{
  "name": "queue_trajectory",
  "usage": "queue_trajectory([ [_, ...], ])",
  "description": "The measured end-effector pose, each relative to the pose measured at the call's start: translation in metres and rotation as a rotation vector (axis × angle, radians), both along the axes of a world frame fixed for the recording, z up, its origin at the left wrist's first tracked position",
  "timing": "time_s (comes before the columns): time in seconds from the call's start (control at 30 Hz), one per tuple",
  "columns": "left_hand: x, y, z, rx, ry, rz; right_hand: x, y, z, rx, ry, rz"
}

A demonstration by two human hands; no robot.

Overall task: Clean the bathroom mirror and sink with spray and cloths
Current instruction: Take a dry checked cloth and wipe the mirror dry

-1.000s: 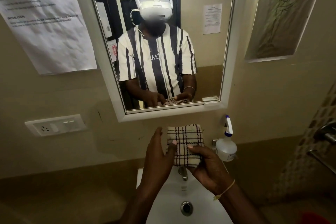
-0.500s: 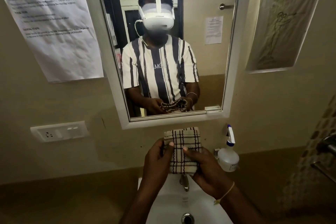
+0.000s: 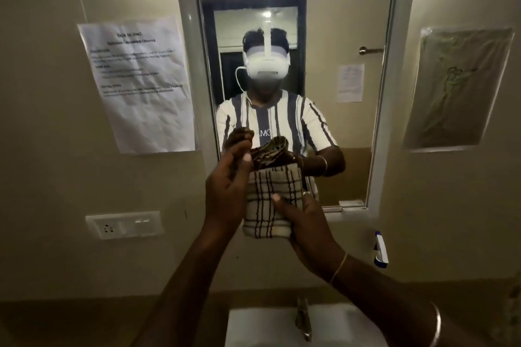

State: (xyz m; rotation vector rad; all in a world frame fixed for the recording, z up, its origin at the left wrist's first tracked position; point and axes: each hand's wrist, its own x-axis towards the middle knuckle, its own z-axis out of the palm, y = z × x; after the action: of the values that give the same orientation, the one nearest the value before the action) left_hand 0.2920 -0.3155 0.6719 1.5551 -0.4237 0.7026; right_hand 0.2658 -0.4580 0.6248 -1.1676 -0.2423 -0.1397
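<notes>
A crumpled printed notice [image 3: 138, 84] hangs taped to the beige wall at left, its text too blurred to read. Below it, a white switch and socket plate [image 3: 125, 224] sits flush on the wall. At right, a faint line drawing [image 3: 458, 87] in a clear sleeve hangs tilted. A chrome tap [image 3: 304, 321] stands at the near edge.

A dim room with beige walls [image 3: 42, 121]. A creased printed sheet [image 3: 138, 84] hangs on the left, with a white switch and socket plate [image 3: 124, 225] below it. On the right hangs a faint line drawing [image 3: 456, 87].
</notes>
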Motion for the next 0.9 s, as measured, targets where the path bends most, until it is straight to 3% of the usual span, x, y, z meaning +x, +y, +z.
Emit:
queue_trajectory([
  [0.17, 0.013, 0.009, 0.057, -0.013, -0.137, -0.012, 0.021, 0.013, 0.064, -0.076, -0.193, -0.200],
  [0.4, 0.021, 0.020, 0.124, -0.067, -0.258, -0.006, 0.041, 0.023, 0.165, -0.203, -0.602, -0.604],
  [0.6, 0.032, 0.023, 0.161, -0.092, -0.295, -0.015, 0.089, 0.024, 0.225, -0.642, -1.082, -1.149],
  [0.7, 0.034, 0.022, 0.173, -0.123, -0.262, -0.047, 0.114, 0.032, 0.243, -1.037, -1.304, -1.368],
  [0.8, 0.035, 0.024, 0.181, -0.150, -0.237, -0.047, 0.121, 0.042, 0.238, -1.336, -1.296, -1.384],
  [0.9, 0.039, 0.031, 0.186, -0.103, -0.225, 0.056, 0.122, 0.045, 0.229, -1.372, -1.227, -1.332],
])
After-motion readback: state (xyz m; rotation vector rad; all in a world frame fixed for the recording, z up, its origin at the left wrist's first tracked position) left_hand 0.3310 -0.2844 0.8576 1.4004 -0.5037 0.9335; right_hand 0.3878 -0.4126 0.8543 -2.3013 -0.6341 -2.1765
